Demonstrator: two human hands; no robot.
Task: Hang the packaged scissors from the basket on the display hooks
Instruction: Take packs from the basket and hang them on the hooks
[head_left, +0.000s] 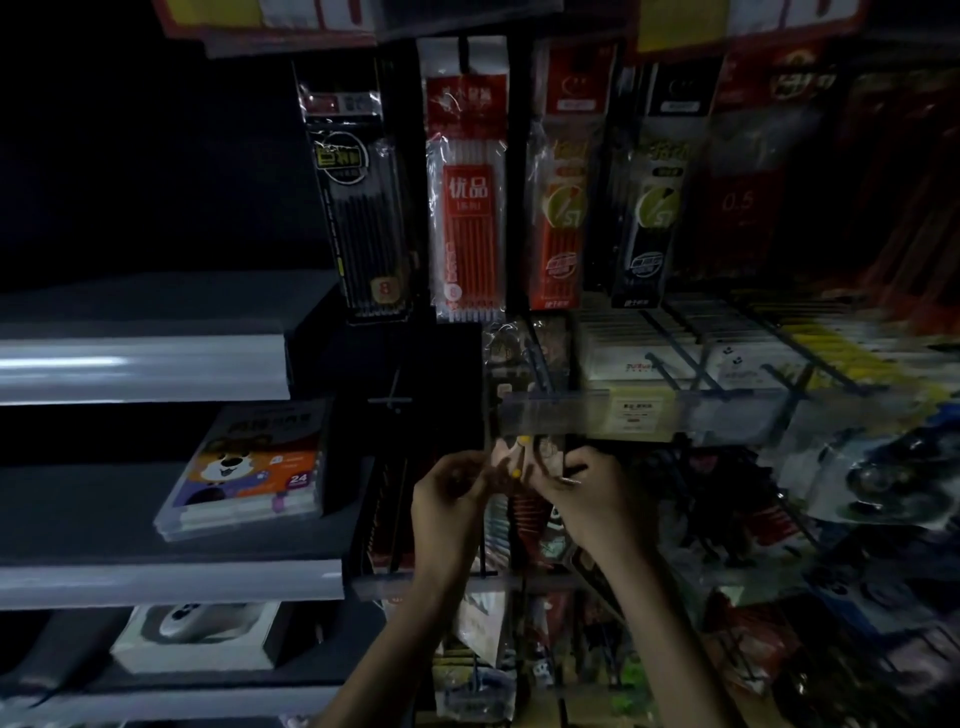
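Note:
Both my hands are raised at a dim display rack and hold a small clear packet, the packaged scissors (524, 460), between them. My left hand (452, 493) pinches its left side and my right hand (587, 493) grips its right side. The packet sits just under a clear price rail (623, 413), close to the dark wire display hooks (540, 364) above it. Its contents are blurred, with small yellow spots showing. No basket is in view.
Hanging pen refill packs (467, 197) fill the rack above. Grey shelves (171, 582) run to the left, carrying a cartoon-dog box (249, 462) and a boxed mouse (202, 636). More hanging goods crowd the lower right (857, 493).

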